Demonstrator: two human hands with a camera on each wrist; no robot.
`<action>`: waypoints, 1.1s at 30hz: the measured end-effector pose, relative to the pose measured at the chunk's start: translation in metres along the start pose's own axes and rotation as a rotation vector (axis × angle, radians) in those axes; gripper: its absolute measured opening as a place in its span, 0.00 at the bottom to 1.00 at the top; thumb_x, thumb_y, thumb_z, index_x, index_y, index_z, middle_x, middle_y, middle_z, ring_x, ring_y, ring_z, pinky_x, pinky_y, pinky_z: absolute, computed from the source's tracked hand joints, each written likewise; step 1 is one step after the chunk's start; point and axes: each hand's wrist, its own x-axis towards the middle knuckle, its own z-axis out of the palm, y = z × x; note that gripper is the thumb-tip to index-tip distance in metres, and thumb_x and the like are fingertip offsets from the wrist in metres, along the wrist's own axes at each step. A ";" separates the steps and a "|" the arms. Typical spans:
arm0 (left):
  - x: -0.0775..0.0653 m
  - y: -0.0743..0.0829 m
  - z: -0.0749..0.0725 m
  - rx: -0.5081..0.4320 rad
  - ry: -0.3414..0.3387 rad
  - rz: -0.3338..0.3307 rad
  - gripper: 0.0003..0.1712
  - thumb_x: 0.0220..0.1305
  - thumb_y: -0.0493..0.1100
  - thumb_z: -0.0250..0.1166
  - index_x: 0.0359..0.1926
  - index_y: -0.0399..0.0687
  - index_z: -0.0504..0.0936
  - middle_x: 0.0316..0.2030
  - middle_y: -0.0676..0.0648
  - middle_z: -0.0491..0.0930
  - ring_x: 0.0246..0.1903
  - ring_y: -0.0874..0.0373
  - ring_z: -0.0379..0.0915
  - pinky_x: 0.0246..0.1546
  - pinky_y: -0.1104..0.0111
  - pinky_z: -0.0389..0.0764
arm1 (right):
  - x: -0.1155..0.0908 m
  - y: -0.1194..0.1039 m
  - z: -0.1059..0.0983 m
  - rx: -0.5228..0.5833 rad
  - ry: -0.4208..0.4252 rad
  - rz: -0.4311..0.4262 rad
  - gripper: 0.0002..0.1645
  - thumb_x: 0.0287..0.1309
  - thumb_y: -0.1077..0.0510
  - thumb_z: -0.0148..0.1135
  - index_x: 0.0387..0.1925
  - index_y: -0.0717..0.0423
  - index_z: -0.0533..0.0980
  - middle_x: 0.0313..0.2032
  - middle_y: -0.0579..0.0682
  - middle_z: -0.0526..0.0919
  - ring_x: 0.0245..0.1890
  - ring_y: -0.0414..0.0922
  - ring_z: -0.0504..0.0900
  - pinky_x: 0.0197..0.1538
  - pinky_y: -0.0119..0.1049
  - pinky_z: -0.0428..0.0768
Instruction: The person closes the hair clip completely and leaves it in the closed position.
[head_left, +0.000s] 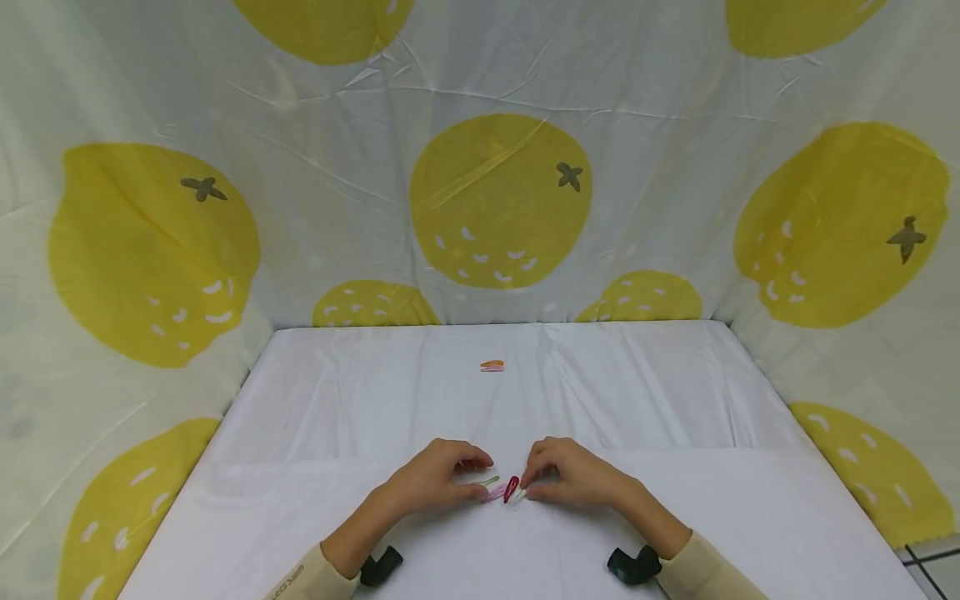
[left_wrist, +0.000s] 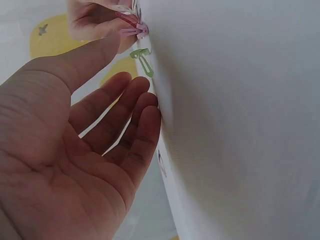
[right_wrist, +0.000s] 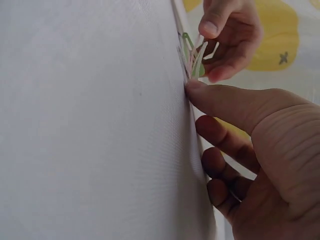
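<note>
We see white cloth printed with yellow lemons (head_left: 337, 167) hanging behind a white-covered worktop (head_left: 637, 392). At its near middle, small snap hair clips lie between the two hands: a green clip (left_wrist: 144, 61) and a pink clip (head_left: 495, 493) towards the left, a red clip (head_left: 512, 489) right beside them. The left hand (head_left: 435, 477) is loosely spread, though we cannot tell whether its thumb touches the pink clip. The right hand (head_left: 573, 475) pinches a pale clip (right_wrist: 198, 61) between thumb and forefinger. Farther off, we see an orange clip (head_left: 492, 363).
</note>
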 end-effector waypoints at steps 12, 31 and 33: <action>0.000 0.004 0.001 0.005 0.000 0.007 0.16 0.64 0.48 0.74 0.50 0.47 0.87 0.44 0.54 0.87 0.44 0.63 0.82 0.50 0.68 0.83 | 0.002 -0.003 -0.001 0.001 0.045 -0.007 0.03 0.65 0.54 0.71 0.38 0.41 0.87 0.38 0.32 0.84 0.42 0.30 0.80 0.49 0.31 0.80; 0.015 0.010 -0.005 -0.006 0.139 0.113 0.17 0.65 0.47 0.74 0.51 0.46 0.87 0.44 0.51 0.89 0.41 0.59 0.82 0.46 0.66 0.84 | 0.017 -0.013 -0.013 0.010 0.235 0.010 0.02 0.68 0.53 0.68 0.40 0.42 0.85 0.35 0.31 0.84 0.36 0.32 0.79 0.41 0.39 0.78; 0.017 0.010 -0.008 -0.002 0.158 0.102 0.17 0.66 0.47 0.73 0.52 0.46 0.87 0.44 0.52 0.89 0.41 0.60 0.82 0.46 0.67 0.84 | 0.019 -0.015 -0.016 0.002 0.247 0.020 0.02 0.68 0.53 0.68 0.41 0.41 0.84 0.36 0.30 0.84 0.36 0.32 0.78 0.42 0.40 0.78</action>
